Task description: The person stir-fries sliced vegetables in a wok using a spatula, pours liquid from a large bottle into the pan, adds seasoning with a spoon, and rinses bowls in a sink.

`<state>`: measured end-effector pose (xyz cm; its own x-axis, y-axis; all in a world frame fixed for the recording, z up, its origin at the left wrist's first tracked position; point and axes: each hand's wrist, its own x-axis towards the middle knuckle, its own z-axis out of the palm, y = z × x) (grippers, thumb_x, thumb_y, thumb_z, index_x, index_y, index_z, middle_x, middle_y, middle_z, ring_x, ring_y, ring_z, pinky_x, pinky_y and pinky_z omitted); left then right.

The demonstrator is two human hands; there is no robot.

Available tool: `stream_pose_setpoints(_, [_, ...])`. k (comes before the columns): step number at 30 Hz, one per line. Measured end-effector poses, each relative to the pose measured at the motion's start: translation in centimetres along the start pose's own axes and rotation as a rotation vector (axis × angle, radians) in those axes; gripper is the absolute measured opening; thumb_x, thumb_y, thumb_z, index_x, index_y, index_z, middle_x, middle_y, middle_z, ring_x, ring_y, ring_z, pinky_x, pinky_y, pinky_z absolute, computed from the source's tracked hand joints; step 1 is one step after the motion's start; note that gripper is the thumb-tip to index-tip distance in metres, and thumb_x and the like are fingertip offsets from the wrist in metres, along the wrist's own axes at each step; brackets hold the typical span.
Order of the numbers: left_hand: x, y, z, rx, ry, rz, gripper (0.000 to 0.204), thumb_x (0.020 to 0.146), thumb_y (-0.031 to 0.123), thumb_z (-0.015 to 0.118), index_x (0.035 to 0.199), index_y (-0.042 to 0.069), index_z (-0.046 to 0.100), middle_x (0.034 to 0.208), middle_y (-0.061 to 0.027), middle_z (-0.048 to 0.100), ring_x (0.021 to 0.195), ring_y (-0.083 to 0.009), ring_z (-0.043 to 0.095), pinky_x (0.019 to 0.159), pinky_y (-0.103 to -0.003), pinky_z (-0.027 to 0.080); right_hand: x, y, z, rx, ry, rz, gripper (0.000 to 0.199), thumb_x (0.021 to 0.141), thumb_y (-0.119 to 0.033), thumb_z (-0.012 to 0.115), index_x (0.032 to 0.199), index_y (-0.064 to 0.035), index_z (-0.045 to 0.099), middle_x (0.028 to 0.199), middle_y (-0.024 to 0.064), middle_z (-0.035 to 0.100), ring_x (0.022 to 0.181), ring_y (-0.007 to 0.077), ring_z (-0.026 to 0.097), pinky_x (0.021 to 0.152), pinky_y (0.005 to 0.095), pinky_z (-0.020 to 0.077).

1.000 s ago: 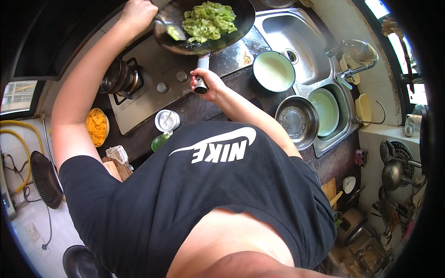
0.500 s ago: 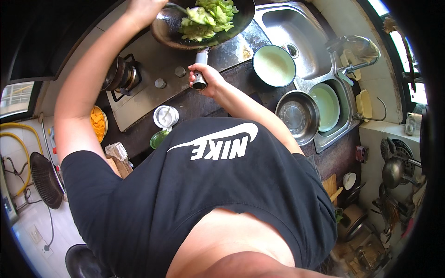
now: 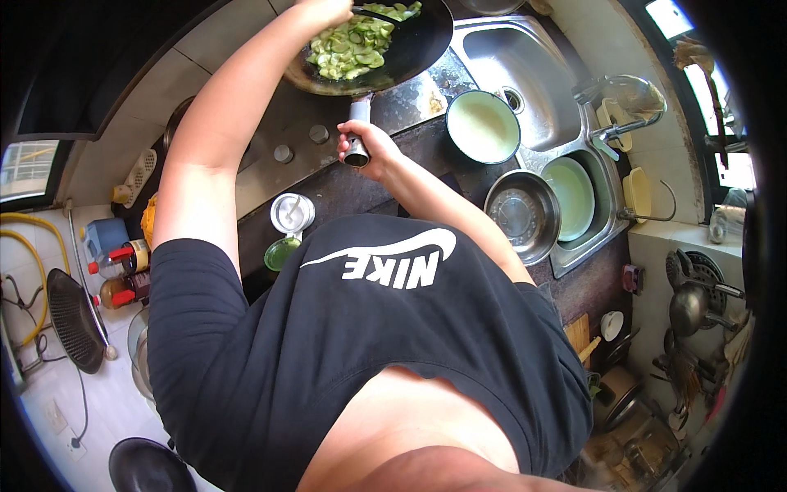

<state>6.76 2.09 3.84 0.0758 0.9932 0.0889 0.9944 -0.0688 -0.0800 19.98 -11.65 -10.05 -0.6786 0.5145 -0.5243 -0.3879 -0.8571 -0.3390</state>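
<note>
My right hand (image 3: 370,149) is wrapped round the handle of a dark wok (image 3: 425,51) near the top of the view. Thin slices of green vegetable (image 3: 351,54) lie heaped on the wok's left side, with some more at its far edge. Reaching over the wok's left rim, my left hand (image 3: 325,11) is closed on the handle of a spatula (image 3: 375,15). The top edge cuts off part of that hand, and the spatula's head is hard to make out among the slices.
Right of the wok stand a pale enamel bowl (image 3: 484,125), a steel basin (image 3: 521,216) and a double sink (image 3: 525,53) holding a pale green bowl (image 3: 571,197). A white jar (image 3: 292,213) sits before the stove (image 3: 266,168). Red-capped bottles (image 3: 125,261) stand at the left.
My left hand has moved right with the spatula across the wok. The slices have shifted left and nearer, with some at the far edge. My right hand keeps its hold.
</note>
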Motion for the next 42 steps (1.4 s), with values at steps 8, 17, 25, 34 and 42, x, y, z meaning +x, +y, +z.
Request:
stream_pose_setpoints(8, [-2.6,-12.9,7.2,-0.535,-0.452,-0.565,0.040,0.074,0.043,0.047,0.057,0.007,0.049,0.042,-0.0034,0.041,0.035,-0.0135,0.042,0.033,-0.029,0.032,0.1,0.0,0.3,-0.024,-0.001,0.008,0.010,0.073,-0.010,0.053,0.070,-0.0039,0.046,0.057,0.0044,0.048,0.047,0.0131,0.048,0.045,0.0278,0.0439])
stream_pose_setpoints(17, [-12.1,-16.6,-3.9,-0.339,-0.414,-0.354,0.040,0.080,0.037,0.048,0.058,0.004,0.053,0.037,0.0002,0.034,0.028,-0.0080,0.032,0.027,-0.024,0.020,0.4,0.3,-0.3,-0.028,-0.004,0.021,0.010,0.073,-0.009,0.053,0.071,-0.0030,0.046,0.057,0.0049,0.048,0.047,0.0139,0.048,0.045,0.0283,0.0443])
stream_pose_setpoints(25, [-7.9,-12.1,6.6,-0.627,-0.309,-0.512,0.038,0.079,0.042,0.050,0.067,0.006,0.057,0.046,0.0020,0.040,0.040,-0.0073,0.034,0.039,-0.023,0.027,0.3,-0.1,-0.3,0.005,-0.007,0.008,0.010,0.072,-0.008,0.053,0.074,-0.0019,0.046,0.058,0.0049,0.048,0.047,0.0136,0.048,0.044,0.0276,0.0437])
stream_pose_setpoints(34, [-7.3,-7.3,6.9,-0.939,-0.429,-0.692,0.036,0.080,0.040,0.046,0.064,0.008,0.048,0.044,0.0025,0.040,0.033,-0.0050,0.032,0.031,-0.021,0.028,0.4,-0.2,-0.3,0.024,-0.013,0.036,0.010,0.072,-0.010,0.054,0.069,-0.0039,0.046,0.056,0.0044,0.048,0.046,0.0133,0.048,0.045,0.0277,0.0440])
stream_pose_setpoints(42, [-13.1,-12.4,3.8,-0.498,-0.244,-0.418,0.041,0.077,0.042,0.051,0.061,0.005,0.055,0.043,-0.0015,0.042,0.035,-0.0105,0.037,0.036,-0.027,0.029,0.5,-0.3,-0.5,0.004,-0.058,0.039,0.009,0.074,-0.009,0.054,0.073,-0.0038,0.047,0.058,0.0024,0.048,0.049,0.0110,0.047,0.048,0.0251,0.0429])
